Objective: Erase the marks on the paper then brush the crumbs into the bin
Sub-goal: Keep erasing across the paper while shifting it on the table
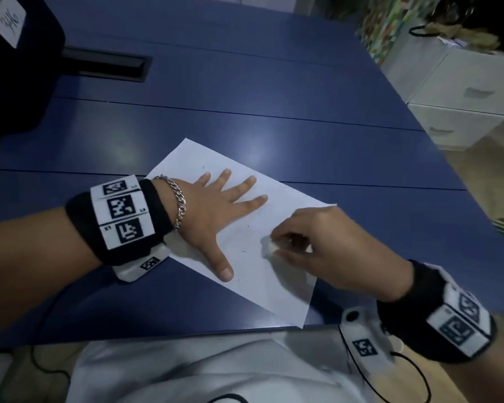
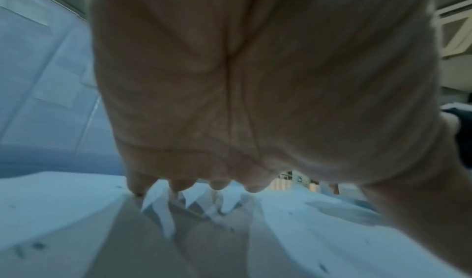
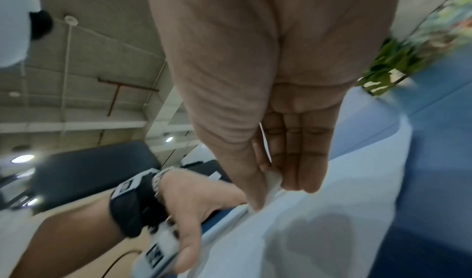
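Two hands: left hand [image 1: 213,210] flat on smooth white paper [image 1: 285,274], right hand [image 1: 329,242] pinching soft eraser [image 1: 268,248]

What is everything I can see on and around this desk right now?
paper: one, white sheet, angled on the table's near edge, a few small dark marks left on it
eraser: one, white, on the paper
table: one, blue
cable slot: one, black, far left of the table
black object: one, with a white label, far left corner
drawer cabinets: white, right of the table
bracelet: one, silver chain, left wrist
left hand: flat, fingers spread, pressing the paper
right hand: pinches the eraser
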A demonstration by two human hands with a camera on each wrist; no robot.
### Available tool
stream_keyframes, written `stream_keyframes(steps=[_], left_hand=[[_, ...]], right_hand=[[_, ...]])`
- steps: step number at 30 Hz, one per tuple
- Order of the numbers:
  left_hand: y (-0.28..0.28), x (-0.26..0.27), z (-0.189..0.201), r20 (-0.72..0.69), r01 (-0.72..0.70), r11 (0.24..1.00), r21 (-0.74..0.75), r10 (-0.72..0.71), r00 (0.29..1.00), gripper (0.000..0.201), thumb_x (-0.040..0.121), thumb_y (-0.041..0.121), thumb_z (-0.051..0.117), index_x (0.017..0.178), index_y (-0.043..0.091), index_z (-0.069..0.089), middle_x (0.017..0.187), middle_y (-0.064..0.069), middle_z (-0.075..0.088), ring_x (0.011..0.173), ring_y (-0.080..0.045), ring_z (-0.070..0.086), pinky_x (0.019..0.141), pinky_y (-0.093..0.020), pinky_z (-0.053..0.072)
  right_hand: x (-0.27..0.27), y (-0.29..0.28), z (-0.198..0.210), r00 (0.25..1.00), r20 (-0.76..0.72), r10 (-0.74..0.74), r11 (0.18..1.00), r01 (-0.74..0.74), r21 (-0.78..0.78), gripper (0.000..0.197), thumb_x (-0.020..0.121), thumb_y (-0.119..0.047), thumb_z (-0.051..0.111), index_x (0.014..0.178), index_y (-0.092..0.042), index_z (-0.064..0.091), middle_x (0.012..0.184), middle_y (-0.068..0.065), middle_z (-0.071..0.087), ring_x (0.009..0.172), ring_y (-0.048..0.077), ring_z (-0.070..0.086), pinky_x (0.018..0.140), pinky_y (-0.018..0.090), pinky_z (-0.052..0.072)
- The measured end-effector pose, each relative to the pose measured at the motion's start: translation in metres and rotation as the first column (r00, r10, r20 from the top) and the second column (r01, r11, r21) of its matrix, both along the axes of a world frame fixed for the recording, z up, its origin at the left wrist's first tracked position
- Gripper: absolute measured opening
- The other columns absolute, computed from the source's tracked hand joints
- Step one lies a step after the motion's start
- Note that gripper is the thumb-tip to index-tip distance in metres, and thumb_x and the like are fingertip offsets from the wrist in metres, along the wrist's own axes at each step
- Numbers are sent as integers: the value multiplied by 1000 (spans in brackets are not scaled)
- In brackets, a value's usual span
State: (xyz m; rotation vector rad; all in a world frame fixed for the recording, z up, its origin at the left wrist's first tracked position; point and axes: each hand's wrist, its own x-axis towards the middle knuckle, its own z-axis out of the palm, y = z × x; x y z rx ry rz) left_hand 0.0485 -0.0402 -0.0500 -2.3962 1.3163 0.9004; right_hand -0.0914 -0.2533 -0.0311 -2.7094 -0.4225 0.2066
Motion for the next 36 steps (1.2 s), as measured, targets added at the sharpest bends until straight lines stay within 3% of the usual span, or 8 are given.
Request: stream_keyframes(steps=[2, 7, 12, 17, 22, 27, 33, 36], left_hand=[[-3, -1, -4, 29, -9, 1000, 15, 9, 1000, 155, 52, 97, 71, 149, 49, -40, 160, 8, -49, 153, -38, -34, 125, -65, -7], [-2, 0, -8, 53, -44, 999, 25, 42, 998, 158, 44, 101, 68, 146, 52, -43, 160, 10, -49, 153, -41, -32, 125, -67, -4], [-4, -1, -9, 67, -56, 998, 31, 54, 996, 160, 43, 100, 71, 147, 51, -41, 160, 10, -48, 154, -41, -31, 124, -69, -2], [-6, -1, -6, 52, -64, 997, 41, 62, 997, 158, 40, 99, 72, 141, 60, -42, 158, 11, -50, 154, -42, -30, 123, -72, 1], [-9, -3, -5, 70, -71, 996, 55, 67, 995, 158, 41, 96, 75, 142, 60, -41, 159, 10, -49, 155, -44, -27, 120, -76, 5], [-9, -3, -3, 66, -73, 995, 65, 68, 995, 158, 41, 98, 74, 141, 60, -42, 158, 11, -50, 155, -43, -28, 120, -76, 7], [-10, -5, -3, 69, -79, 994, 70, 74, 995, 158, 42, 96, 76, 142, 60, -41, 158, 11, -51, 154, -43, -29, 120, -77, 5], [-11, -4, -2, 66, -76, 994, 73, 71, 995, 158, 41, 97, 75, 141, 61, -42, 158, 12, -50, 155, -42, -29, 119, -77, 6]], right_hand=[[11, 10, -2, 998, 12, 59, 996, -58, -74, 12, 94, -26, 67, 83, -20, 67, 79, -8, 61, 74, 11, 56, 71, 31, 50], [31, 22, -8, 997, 71, -31, 988, 41, -147, 13, 91, -23, 61, 81, -16, 66, 82, -2, 62, 75, 20, 59, 70, 37, 51], [12, 39, -1, 977, -103, 189, 970, -202, -135, 21, 92, -27, 56, 77, -17, 65, 76, -1, 59, 68, 22, 56, 65, 40, 51], [40, 8, 1, 998, 32, -45, 977, 51, -208, 18, 89, -26, 61, 76, -13, 65, 77, 2, 61, 72, 23, 59, 70, 46, 54], [7, 31, 4, 971, -128, 202, 964, -220, -149, 11, 86, -22, 62, 76, -18, 64, 76, -3, 56, 68, 18, 53, 65, 38, 49], [34, 4, 3, 999, 11, 51, 978, -48, -201, 16, 90, -24, 64, 75, -17, 64, 78, -4, 58, 71, 18, 57, 69, 41, 52], [10, 19, 3, 969, -116, 218, 954, -237, -182, 9, 89, -24, 65, 83, -18, 70, 81, -5, 56, 72, 16, 54, 67, 35, 49], [31, 1, 4, 994, -22, 105, 971, -107, -214, 14, 90, -25, 66, 77, -20, 68, 78, -7, 58, 71, 15, 57, 70, 39, 52]])
